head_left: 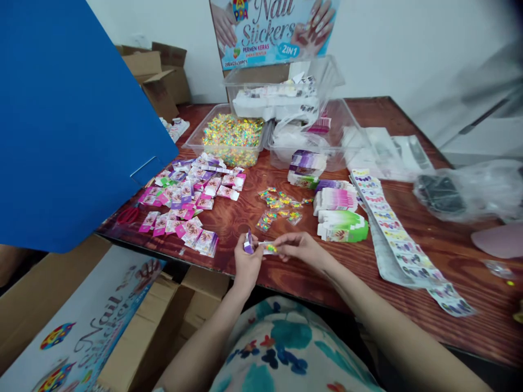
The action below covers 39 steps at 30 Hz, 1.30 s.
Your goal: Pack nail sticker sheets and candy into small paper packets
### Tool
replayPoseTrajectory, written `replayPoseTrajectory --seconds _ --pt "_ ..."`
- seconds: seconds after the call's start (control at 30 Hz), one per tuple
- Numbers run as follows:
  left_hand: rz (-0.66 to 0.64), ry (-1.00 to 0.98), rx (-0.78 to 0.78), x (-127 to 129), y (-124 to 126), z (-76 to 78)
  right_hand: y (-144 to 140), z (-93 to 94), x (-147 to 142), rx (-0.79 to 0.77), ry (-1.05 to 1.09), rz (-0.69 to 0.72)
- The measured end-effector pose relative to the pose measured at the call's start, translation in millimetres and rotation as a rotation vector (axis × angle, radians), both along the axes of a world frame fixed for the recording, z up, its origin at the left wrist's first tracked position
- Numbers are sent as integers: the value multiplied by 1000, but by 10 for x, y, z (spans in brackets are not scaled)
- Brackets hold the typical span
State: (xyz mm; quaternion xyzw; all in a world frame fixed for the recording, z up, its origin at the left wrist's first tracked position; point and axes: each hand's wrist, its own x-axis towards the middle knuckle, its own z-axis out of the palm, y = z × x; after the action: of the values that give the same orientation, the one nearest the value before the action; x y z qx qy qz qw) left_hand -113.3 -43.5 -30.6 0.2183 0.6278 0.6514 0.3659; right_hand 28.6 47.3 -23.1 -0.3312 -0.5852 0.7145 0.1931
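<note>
A blue board (pixel 69 120) fills the far left, with a carton (pixel 122 332) below it under the table (pixel 469 256) edge. Right of the board, filled packets (pixel 188 204) lie scattered on the wood, and behind them stands a tub (pixel 232 139) of bright candy. The left hand (pixel 247 264) comes up from the lap with the wrist bent back, fingers pinched shut on a small purple-and-white packet (pixel 249 242) held upright just over the table's near edge. The right hand (pixel 300 247) reaches in from the right, forearm angled across the edge, thumb and forefinger closed on a candy (pixel 269 249) whose end meets the packet. More loose candies (pixel 280 207) lie just beyond the hands. Farther right sit stacks (pixel 337 209) of flat packets, then a long sticker strip (pixel 392 228) running toward the near edge, and a plastic bag (pixel 469 190) at the far right.
</note>
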Motion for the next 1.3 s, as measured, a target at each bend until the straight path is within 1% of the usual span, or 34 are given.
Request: replayPoseTrajectory --seconds 0.03,0.07,0.13,0.27,0.33,0.37,0.47,0.5,0.53,0.6,0.67,0.7,0.77,0.83,0.87,0.9,0.97,1.07,1.13,1.2,1.3 --pt "-16 -10 4 17 -1 -5 -35 10 -14 -41 6 -1" --pt "-26 -24 9 32 -3 -7 -57 18 -24 -52 3 -15" --pt "-38 -54 22 57 -11 -4 -66 30 -30 -24 -16 -45" --pt "-90 -59 32 87 -26 32 -36 44 -8 23 -61 1" --pt "-88 -41 36 93 -33 48 -42 40 -1 37 -49 -7" --pt "-72 -37 41 96 -35 52 -54 34 -1 52 -38 -38" --pt "-3 -63 58 104 -40 54 -124 -3 -16 129 20 -200" --pt "7 -74 65 108 -41 55 -154 -22 -26 128 43 -235" --pt "7 -79 70 111 -40 55 -184 -44 -37 101 66 -244" --pt "-15 -69 65 115 -40 59 -230 -87 -54 -7 108 -217" --pt "-62 -14 38 106 -46 60 -245 -103 -54 -92 131 -221" --pt "-99 47 12 94 -53 60 -238 -93 -45 -103 139 -249" --pt "-169 270 -69 59 -76 59 -207 -30 -12 -80 154 -339" --pt "-213 584 -157 20 -108 61 -176 77 26 -15 175 -438" --pt "-227 734 -192 5 -124 65 -170 137 39 32 187 -465" --pt "-242 858 -212 -5 -138 71 -171 193 45 90 196 -468" --pt "-291 1016 -226 -8 -159 89 -189 280 35 243 179 -400" --pt "-339 1120 -252 19 -177 116 -201 333 2 538 52 -201" --pt "-359 1156 -272 44 -186 123 -172 339 -1 696 -44 -106" --pt "-381 1167 -287 68 -195 121 -135 347 15 803 -108 -85" --pt "-378 1136 -307 101 -197 111 -146 384 44 908 -164 -85"
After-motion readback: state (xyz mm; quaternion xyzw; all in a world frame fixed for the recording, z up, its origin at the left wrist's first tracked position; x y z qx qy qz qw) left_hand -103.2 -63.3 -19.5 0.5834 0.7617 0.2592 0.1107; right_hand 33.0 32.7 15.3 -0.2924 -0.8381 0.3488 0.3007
